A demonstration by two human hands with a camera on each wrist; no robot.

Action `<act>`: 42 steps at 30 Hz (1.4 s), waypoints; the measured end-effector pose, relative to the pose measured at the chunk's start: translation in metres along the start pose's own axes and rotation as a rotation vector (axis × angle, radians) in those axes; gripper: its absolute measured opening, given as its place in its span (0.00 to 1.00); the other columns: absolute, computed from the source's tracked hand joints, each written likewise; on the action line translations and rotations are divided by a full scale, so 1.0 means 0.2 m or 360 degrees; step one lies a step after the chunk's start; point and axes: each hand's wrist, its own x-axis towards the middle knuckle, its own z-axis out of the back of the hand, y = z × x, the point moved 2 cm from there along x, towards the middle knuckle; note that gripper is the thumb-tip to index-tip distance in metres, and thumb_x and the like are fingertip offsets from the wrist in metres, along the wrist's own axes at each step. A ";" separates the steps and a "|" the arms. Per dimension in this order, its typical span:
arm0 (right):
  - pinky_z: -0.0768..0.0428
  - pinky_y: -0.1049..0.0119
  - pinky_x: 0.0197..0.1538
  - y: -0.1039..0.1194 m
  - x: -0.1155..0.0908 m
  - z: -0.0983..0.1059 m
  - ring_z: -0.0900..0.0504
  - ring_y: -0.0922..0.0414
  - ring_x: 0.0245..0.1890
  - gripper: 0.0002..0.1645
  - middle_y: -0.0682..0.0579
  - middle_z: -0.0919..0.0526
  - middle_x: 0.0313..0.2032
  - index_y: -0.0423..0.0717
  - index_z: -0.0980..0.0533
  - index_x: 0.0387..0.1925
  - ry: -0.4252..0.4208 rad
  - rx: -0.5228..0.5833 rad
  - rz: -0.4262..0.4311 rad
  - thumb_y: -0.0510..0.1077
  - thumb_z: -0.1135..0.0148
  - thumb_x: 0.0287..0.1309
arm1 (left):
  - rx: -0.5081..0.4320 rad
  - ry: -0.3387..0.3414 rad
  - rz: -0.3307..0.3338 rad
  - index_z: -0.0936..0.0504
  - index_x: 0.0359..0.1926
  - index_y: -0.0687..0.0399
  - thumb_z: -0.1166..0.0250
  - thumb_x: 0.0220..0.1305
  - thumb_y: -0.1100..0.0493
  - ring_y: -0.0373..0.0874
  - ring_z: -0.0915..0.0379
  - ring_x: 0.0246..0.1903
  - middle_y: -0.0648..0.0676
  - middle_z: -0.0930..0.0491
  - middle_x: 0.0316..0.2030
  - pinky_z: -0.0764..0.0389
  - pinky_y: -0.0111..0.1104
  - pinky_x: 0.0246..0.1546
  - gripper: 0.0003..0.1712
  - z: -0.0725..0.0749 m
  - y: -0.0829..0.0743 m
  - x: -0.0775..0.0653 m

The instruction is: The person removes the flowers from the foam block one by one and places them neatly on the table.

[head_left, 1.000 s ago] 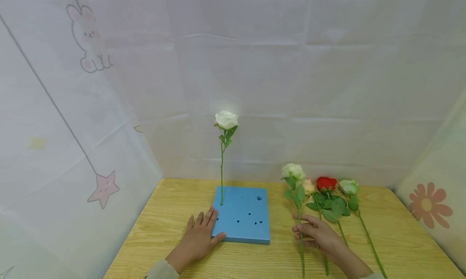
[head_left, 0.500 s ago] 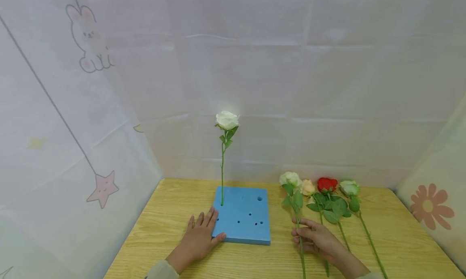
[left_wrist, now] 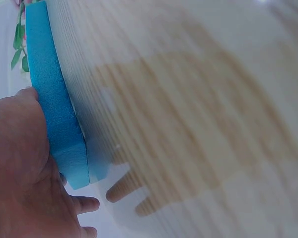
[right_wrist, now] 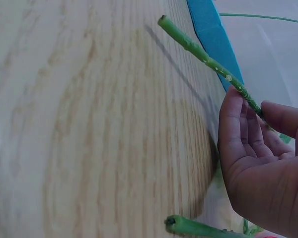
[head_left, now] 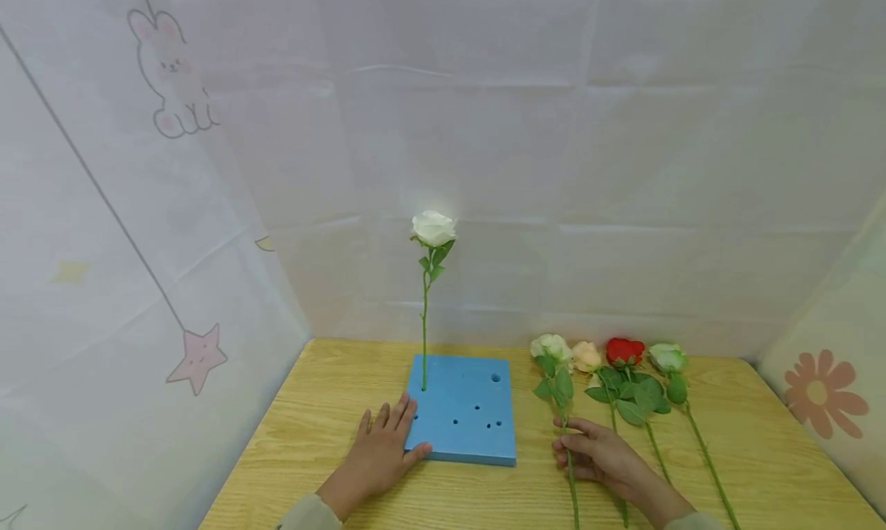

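Note:
A blue foam block point(head_left: 460, 407) with several holes lies flat on the table. Upright in one of its holes stands a white rose point(head_left: 434, 228) on a long green stem. My left hand point(head_left: 379, 455) rests at the block's left edge, fingers straight, fingertips and thumb on the block. To the block's right, my right hand point(head_left: 601, 455) pinches the stem of a pale white-green rose point(head_left: 551, 348) between thumb and fingers. In the right wrist view that stem point(right_wrist: 208, 60) passes between the thumb and fingertips, its cut end sticking out past the hand.
Right of the held rose lie a peach rose point(head_left: 586, 356), a red rose point(head_left: 625, 351) and a green-white rose point(head_left: 667, 358), stems toward me. The wooden table point(head_left: 332, 384) backs onto a white printed cloth point(head_left: 484, 168).
The held rose's head has sunk lower and slightly left, toward the table, with my right hand hardly shifting. My left hand, the block and the standing rose stay as they were.

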 end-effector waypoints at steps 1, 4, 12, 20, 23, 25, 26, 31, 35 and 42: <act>0.15 0.57 0.48 0.00 0.00 0.00 0.14 0.55 0.42 0.41 0.45 0.15 0.49 0.32 0.50 0.78 -0.0002 0.0000 0.0000 0.44 0.44 0.75 | -0.0002 0.0002 0.0000 0.54 0.82 0.48 0.57 0.71 0.24 0.66 0.52 0.76 0.55 0.56 0.81 0.57 0.69 0.70 0.51 0.00 0.00 0.00; 0.15 0.56 0.48 -0.01 0.01 0.00 0.14 0.55 0.42 0.42 0.44 0.15 0.49 0.32 0.50 0.78 -0.0013 -0.0008 -0.0005 0.45 0.43 0.75 | -0.0006 0.0007 -0.0002 0.54 0.82 0.48 0.57 0.71 0.24 0.67 0.53 0.76 0.55 0.56 0.81 0.57 0.70 0.70 0.52 0.00 0.00 0.00; 0.15 0.57 0.47 0.00 0.02 0.00 0.14 0.54 0.42 0.43 0.44 0.15 0.48 0.31 0.50 0.77 -0.0017 -0.0030 -0.0010 0.45 0.42 0.74 | 0.0015 -0.0001 0.0004 0.54 0.82 0.48 0.59 0.70 0.22 0.66 0.52 0.76 0.55 0.56 0.81 0.57 0.69 0.70 0.53 0.00 0.00 0.00; 0.15 0.55 0.48 0.01 0.01 0.02 0.14 0.49 0.46 0.45 0.40 0.17 0.50 0.22 0.56 0.75 0.0009 -0.0212 -0.0014 0.44 0.45 0.76 | 0.0029 -0.0019 0.0003 0.55 0.82 0.47 0.61 0.69 0.21 0.66 0.52 0.76 0.54 0.56 0.81 0.56 0.69 0.70 0.53 -0.01 0.01 0.01; 0.15 0.54 0.47 0.01 0.01 0.03 0.14 0.49 0.44 0.44 0.40 0.18 0.48 0.20 0.54 0.74 -0.0046 -0.0348 -0.0018 0.45 0.45 0.76 | 0.0031 -0.0014 0.0003 0.55 0.82 0.46 0.61 0.69 0.21 0.65 0.52 0.76 0.54 0.57 0.81 0.56 0.69 0.70 0.53 -0.02 0.02 0.01; 0.14 0.54 0.47 0.01 0.01 0.04 0.15 0.49 0.42 0.42 0.40 0.19 0.46 0.22 0.49 0.73 -0.0100 -0.0420 -0.0031 0.46 0.43 0.75 | 0.0033 -0.0012 0.0002 0.55 0.83 0.46 0.61 0.69 0.21 0.65 0.52 0.76 0.53 0.57 0.81 0.56 0.69 0.70 0.53 -0.02 0.02 0.01; 0.14 0.54 0.46 0.01 0.01 0.04 0.16 0.50 0.41 0.42 0.41 0.19 0.45 0.22 0.47 0.73 -0.0123 -0.0452 -0.0037 0.47 0.42 0.74 | 0.0034 -0.0013 0.0003 0.55 0.83 0.46 0.61 0.69 0.21 0.65 0.52 0.76 0.53 0.57 0.81 0.56 0.69 0.70 0.53 -0.02 0.02 0.01; 0.14 0.54 0.44 0.03 -0.01 0.04 0.16 0.51 0.39 0.39 0.42 0.19 0.42 0.25 0.40 0.71 -0.0147 -0.0504 -0.0048 0.48 0.41 0.73 | 0.0032 -0.0019 0.0005 0.55 0.82 0.47 0.60 0.70 0.21 0.66 0.52 0.76 0.54 0.56 0.81 0.56 0.69 0.70 0.53 -0.02 0.01 0.01; 0.13 0.54 0.42 0.05 -0.02 0.05 0.14 0.52 0.38 0.35 0.43 0.16 0.40 0.26 0.36 0.69 -0.0182 -0.0503 -0.0032 0.48 0.41 0.73 | 0.0031 -0.0011 0.0003 0.55 0.82 0.47 0.61 0.69 0.21 0.66 0.52 0.76 0.54 0.57 0.81 0.56 0.69 0.70 0.53 -0.01 0.00 0.00; 0.14 0.52 0.44 0.13 -0.05 0.06 0.13 0.48 0.42 0.30 0.42 0.16 0.46 0.28 0.33 0.66 -0.0221 -0.0537 0.0040 0.47 0.44 0.75 | 0.0022 -0.0023 -0.0004 0.54 0.82 0.48 0.59 0.70 0.22 0.67 0.52 0.76 0.55 0.56 0.81 0.56 0.69 0.70 0.52 -0.01 0.00 0.00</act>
